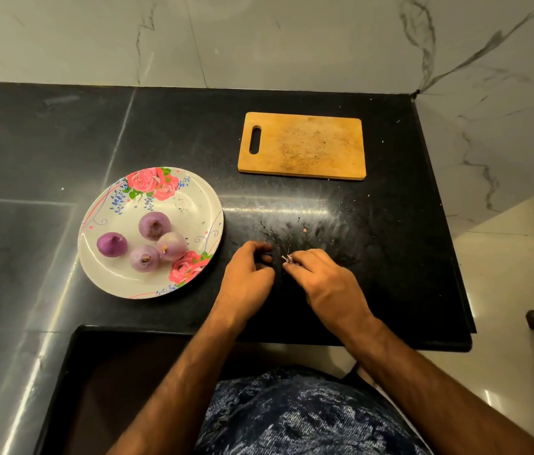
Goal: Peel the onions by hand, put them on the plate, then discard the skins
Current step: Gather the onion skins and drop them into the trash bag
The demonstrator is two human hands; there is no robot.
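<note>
Several peeled purple onions (155, 225) lie on a white plate with a rose pattern (193, 205) at the left of the black counter. Right of the plate, my two hands rest close together on the counter. My right hand (321, 284) pinches a small scrap of onion skin (289, 258) between its fingertips. My left hand (250, 274) has its fingers curled down onto the counter; whether it holds any skin is hidden under the fingers.
A wooden cutting board (303, 146) with a handle slot lies at the back right. Tiny skin flecks (305, 229) dot the black counter (390, 224). The counter's right edge drops to a pale floor; a marble wall stands behind.
</note>
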